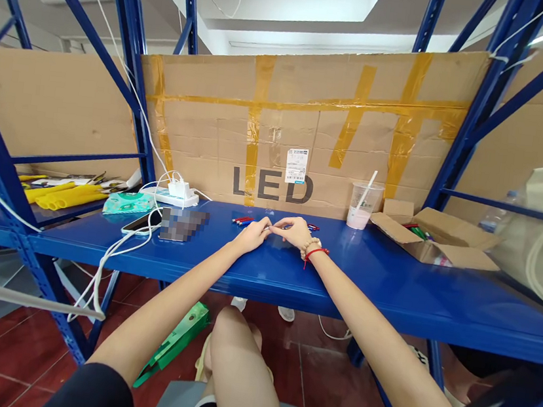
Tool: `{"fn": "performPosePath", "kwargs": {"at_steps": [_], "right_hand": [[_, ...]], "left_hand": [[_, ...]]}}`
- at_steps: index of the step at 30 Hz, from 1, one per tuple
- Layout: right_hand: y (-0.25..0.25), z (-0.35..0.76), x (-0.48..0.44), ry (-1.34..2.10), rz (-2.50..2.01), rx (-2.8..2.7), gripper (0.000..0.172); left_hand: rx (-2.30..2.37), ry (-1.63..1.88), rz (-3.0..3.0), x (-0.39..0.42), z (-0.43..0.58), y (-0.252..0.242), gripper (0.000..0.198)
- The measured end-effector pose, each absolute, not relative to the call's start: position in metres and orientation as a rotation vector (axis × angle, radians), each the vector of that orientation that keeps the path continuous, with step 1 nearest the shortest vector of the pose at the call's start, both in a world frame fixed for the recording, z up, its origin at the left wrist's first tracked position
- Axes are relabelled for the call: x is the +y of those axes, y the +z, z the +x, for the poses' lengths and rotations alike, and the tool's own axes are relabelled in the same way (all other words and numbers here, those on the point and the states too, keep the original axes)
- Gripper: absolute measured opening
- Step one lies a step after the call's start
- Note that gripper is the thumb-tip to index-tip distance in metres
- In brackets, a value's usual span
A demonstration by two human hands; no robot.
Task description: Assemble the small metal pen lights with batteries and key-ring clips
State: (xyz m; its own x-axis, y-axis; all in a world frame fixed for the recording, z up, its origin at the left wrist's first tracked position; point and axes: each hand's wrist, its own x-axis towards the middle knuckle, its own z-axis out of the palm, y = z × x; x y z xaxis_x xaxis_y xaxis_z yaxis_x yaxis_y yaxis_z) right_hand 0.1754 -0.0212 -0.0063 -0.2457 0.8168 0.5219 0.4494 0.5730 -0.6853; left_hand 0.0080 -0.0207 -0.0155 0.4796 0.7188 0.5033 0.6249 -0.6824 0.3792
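Over the middle of the blue shelf, my left hand (252,235) and my right hand (294,231) meet at the fingertips. Both have their fingers pinched together, and whatever small thing lies between them is too small and too hidden to name. Just beyond my left hand lie red and blue pens (242,220). More pens (313,227) show behind my right hand, partly covered by it. My right wrist carries a beaded bracelet and a red cord.
On the left are a phone (143,223), a blurred dark flat item (182,225), a green packet (127,204) and a power strip (178,198) with white cables. A plastic cup (359,217) with a straw and an open cardboard box (453,255) stand right. Cardboard (210,136) closes the back.
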Motion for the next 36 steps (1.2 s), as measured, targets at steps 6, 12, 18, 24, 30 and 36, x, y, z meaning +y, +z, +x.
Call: {"fn": "performPosePath", "kwargs": {"at_steps": [6, 12, 18, 24, 30, 36], "right_hand": [[-0.0077, 0.175, -0.0205, 0.536, -1.05, -1.881, 0.031], [-0.0083, 0.1744, -0.0194, 0.542, -1.049, -1.88, 0.03], [-0.0083, 0.1737, -0.0193, 0.586, -1.052, -1.88, 0.026], [-0.0074, 0.1738, -0.0209, 0.568, -1.057, -1.888, 0.023], [-0.0079, 0.1725, -0.0197, 0.672, -1.014, -1.85, 0.025], [-0.0039, 0.1705, -0.024, 0.75, -1.05, -1.834, 0.027]], "left_hand": [[1.186, 0.947, 2.576, -0.0172, 0.0081, -0.0179, 0.012], [1.198, 0.935, 2.587, -0.0156, 0.0085, -0.0192, 0.012], [1.195, 0.928, 2.614, -0.0152, 0.0085, -0.0194, 0.011], [1.159, 0.906, 2.646, -0.0146, 0.0077, -0.0195, 0.01], [1.097, 0.937, 2.605, -0.0128, 0.0072, -0.0207, 0.009], [1.051, 1.02, 2.5, -0.0134, 0.0069, -0.0201, 0.012]]}}
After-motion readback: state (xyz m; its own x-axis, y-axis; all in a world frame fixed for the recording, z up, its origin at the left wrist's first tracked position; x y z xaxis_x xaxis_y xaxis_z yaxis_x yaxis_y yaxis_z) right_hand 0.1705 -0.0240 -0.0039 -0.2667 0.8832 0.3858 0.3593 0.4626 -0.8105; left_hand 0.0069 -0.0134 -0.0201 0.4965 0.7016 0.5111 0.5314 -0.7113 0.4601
